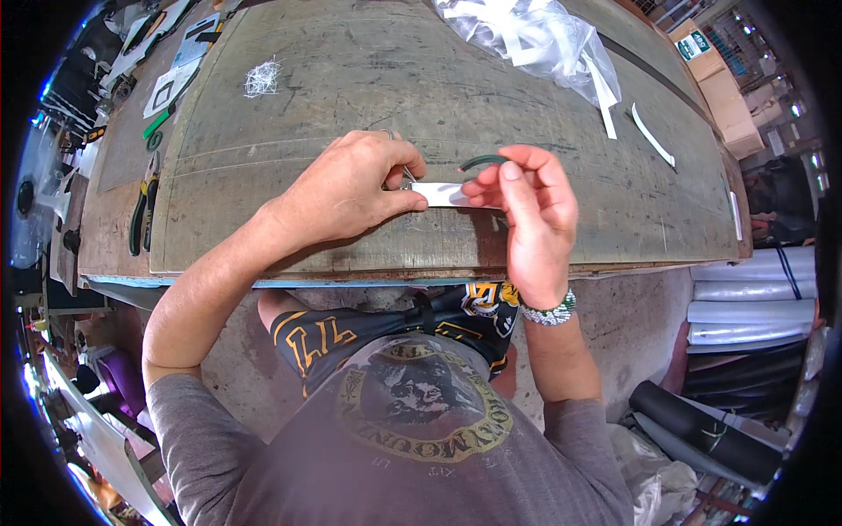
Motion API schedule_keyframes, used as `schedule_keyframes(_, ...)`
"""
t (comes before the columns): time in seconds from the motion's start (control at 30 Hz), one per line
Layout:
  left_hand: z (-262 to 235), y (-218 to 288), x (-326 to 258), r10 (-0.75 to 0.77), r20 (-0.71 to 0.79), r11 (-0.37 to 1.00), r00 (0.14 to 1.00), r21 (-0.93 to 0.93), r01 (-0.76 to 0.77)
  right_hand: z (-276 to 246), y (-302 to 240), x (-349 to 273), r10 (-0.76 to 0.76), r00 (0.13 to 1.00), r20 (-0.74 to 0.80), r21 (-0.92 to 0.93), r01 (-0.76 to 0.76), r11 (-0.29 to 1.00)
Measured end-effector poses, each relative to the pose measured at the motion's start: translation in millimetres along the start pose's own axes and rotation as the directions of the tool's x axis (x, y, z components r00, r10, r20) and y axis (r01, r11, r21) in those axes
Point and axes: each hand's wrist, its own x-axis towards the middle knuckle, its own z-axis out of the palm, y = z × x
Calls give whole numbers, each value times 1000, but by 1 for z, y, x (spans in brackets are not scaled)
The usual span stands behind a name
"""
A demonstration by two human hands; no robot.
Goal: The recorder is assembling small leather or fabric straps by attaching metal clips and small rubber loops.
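My left hand (355,188) is closed in a pinch on the left end of a flat white strip (440,195) lying near the table's front edge. A small metal piece (407,182) shows between its thumb and finger; its exact kind is unclear. My right hand (539,197) is raised at the strip's other end, with thumb and fingers closed on a slim, curved dark green piece (481,161) that points left. Its fingers partly cover the strip, and I cannot tell whether they touch it.
On the worn wooden table (351,88) lie a loose heap of thin white threads (262,79) and dark-handled pliers (145,206). A clear plastic bag (535,39) with white strips sits at the back right, near a curved white strip (653,136). Rolls of sheet material (745,307) are stacked at the right.
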Motion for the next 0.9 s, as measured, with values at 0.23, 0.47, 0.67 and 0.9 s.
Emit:
schedule_keyframes(0.23,8,-5,-6,13,-56,997,998,-72,-17,-1,7,2,88,994,59,-134,-80,988)
schedule_keyframes(0.47,19,-6,-14,28,-179,998,983,-45,-37,1,9,2,58,993,103,-260,-29,965)
schedule_keyframes(0.67,29,-9,-17,45,-235,999,971,8,-44,5,10,2,38,993,112,-348,3,937)
schedule_keyframes(0.9,32,-11,-16,28,-259,1000,965,15,-24,9,11,1,3,992,126,-434,52,899)
